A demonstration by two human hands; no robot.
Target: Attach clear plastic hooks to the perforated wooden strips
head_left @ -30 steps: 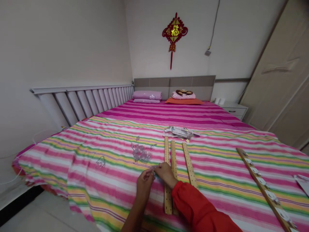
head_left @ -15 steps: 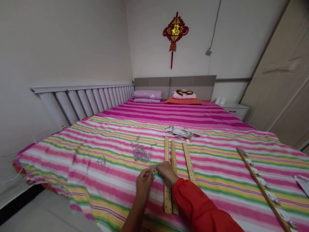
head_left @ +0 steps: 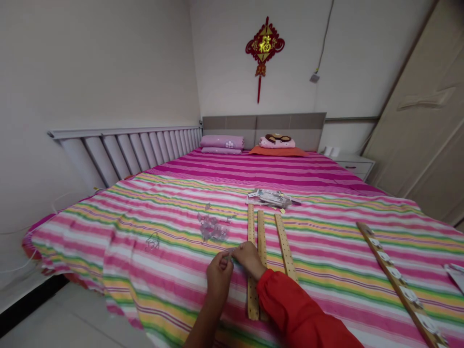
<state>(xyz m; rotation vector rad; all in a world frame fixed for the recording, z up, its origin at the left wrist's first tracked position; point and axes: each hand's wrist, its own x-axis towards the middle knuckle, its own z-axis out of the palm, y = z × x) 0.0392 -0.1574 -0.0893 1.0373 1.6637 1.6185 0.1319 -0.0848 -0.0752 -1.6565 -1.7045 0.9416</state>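
My left hand [head_left: 218, 276] and my right hand [head_left: 248, 258] meet over the striped bedspread [head_left: 174, 241], fingers pinched together on a tiny clear piece I cannot make out. The right arm wears a red sleeve [head_left: 297, 314]. Just right of the hands lie three pale wooden strips with rows of holes [head_left: 261, 241], side by side. A small heap of clear plastic clips [head_left: 212, 228] lies a little beyond my left hand.
A fourth wooden strip with white clips fitted along it [head_left: 395, 278] lies at the right. Packets and papers [head_left: 270, 197] sit beyond the strips. Pillows [head_left: 222, 142] rest at the headboard. A nightstand [head_left: 353, 165] and wardrobe [head_left: 424, 125] stand to the right.
The hands have stayed pinched together, shifting only slightly. The view has drifted a little.
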